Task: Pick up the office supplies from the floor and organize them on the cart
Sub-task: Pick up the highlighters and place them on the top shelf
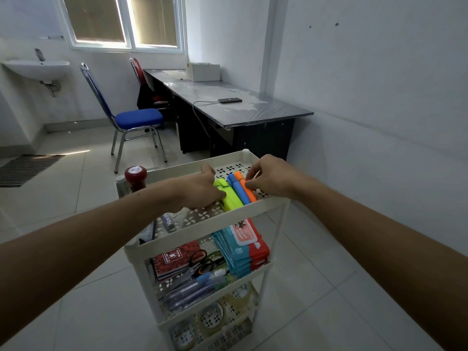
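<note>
A white tiered plastic cart (202, 233) stands on the tiled floor in front of me. On its top shelf lie yellow-green highlighters (229, 197), a blue one (239, 190) and an orange one (247, 188), side by side. My left hand (200, 191) rests on the yellow-green highlighters with its fingers curled over them. My right hand (272, 177) pinches the orange highlighter near its far end. The middle shelf holds a red notebook (174, 258), scissors (200, 263), pens (192, 290) and a wet-wipes pack (243, 245). Tape rolls (212, 316) fill the lower shelves.
A red-capped bottle (136, 177) stands at the cart's far left corner. A dark desk (228, 107) with a phone (230, 100) runs along the right wall. A blue chair (131, 117) stands to its left, and a sink (38, 67) hangs on the far left wall.
</note>
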The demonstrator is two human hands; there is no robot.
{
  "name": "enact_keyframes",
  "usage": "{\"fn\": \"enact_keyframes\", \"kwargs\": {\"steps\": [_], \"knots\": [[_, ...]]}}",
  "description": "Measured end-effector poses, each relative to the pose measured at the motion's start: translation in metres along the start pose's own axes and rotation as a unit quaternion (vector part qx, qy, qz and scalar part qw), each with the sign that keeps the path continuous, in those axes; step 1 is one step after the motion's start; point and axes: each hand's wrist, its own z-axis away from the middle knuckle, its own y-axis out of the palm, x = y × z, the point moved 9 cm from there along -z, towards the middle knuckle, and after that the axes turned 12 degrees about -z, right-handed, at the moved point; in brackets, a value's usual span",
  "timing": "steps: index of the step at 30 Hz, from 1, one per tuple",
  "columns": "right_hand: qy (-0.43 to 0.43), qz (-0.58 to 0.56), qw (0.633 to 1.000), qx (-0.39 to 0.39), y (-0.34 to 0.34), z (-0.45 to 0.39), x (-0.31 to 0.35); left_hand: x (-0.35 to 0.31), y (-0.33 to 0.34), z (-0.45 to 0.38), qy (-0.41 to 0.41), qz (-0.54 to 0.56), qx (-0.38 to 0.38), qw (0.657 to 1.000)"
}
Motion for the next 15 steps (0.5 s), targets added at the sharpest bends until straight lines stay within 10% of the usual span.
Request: {"fn": "enact_keyframes", "kwargs": {"steps": [15], "knots": [[-0.050,-0.025,0.988,-0.143,-0.042,0.016,0.007,-0.025,-0.028,0.023,0.094,-0.044,-0.120,0.987]]}}
